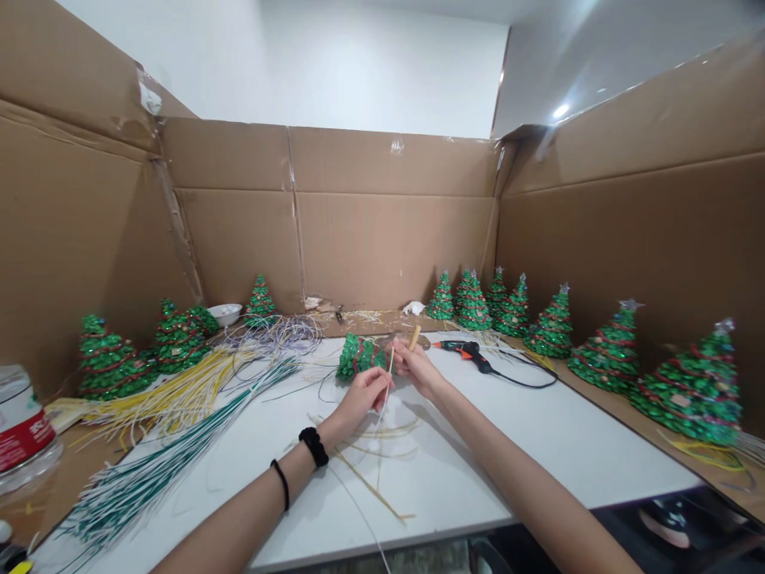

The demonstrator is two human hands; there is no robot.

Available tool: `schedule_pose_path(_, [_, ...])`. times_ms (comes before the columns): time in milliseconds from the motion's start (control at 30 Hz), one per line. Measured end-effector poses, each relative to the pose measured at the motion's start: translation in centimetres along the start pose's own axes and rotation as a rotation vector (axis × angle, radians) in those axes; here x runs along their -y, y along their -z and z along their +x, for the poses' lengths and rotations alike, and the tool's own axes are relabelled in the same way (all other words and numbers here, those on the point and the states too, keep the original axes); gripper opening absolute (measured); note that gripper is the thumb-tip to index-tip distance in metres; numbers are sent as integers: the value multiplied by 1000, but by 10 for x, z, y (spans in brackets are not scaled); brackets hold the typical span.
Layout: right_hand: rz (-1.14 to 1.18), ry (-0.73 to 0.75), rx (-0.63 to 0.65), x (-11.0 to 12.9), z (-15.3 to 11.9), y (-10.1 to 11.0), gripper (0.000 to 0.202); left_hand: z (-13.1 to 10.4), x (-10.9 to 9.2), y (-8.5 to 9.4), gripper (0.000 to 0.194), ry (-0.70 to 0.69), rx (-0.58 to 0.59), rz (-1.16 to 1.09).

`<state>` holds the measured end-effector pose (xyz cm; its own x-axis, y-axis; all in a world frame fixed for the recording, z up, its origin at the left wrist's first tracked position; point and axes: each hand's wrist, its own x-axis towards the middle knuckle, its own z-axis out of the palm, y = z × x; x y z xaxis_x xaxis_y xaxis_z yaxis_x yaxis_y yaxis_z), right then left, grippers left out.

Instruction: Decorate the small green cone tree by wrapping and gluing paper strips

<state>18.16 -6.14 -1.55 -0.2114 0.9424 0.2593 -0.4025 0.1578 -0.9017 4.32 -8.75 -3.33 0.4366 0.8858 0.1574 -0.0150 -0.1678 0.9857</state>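
Note:
My left hand (pixel 369 391) is closed in a pinch on a thin pale strand (pixel 391 359), which runs up toward the other hand and trails down over the table's front edge. Fingers of my right hand (pixel 413 365) are closed around a short tan stick (pixel 414 336) that pokes up above them; its lower part is hidden. Just behind my hands, a green tinsel tree piece (pixel 358 355) lies on its side on the white table (pixel 478 446). Loose yellowish strands (pixel 374 486) are scattered beneath my left hand.
A black and orange glue gun (pixel 469 349) with its cord lies right of my hands. Bundles of green (pixel 191 446) and yellow strands (pixel 179 391) cover the left side. Several decorated trees (pixel 603 351) line the cardboard walls (pixel 394 231). A white bowl (pixel 225 315) and a plastic bottle (pixel 24 434) stand left.

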Motion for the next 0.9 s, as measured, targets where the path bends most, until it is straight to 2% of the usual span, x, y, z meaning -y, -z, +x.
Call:
schedule_pose_path(267, [69,136,-262,11,11,23,59,-1,-1,-4,39,-6,28,-25])
schedule_pose_path(433, [120,128,-361,10,14,28,52,0,3,-1,37,-19,9,9])
schedule_pose_path(533, [89,132,-368,10,13,24,45,1,7,1,35,-31,0,27])
schedule_pose_path(667, [10,160,-348,12,9,18,43,3,12,3,34,-54,6,52])
schedule_pose_path(900, [16,181,-326,15,7,17,42,6,15,3,34,-43,-2,39])
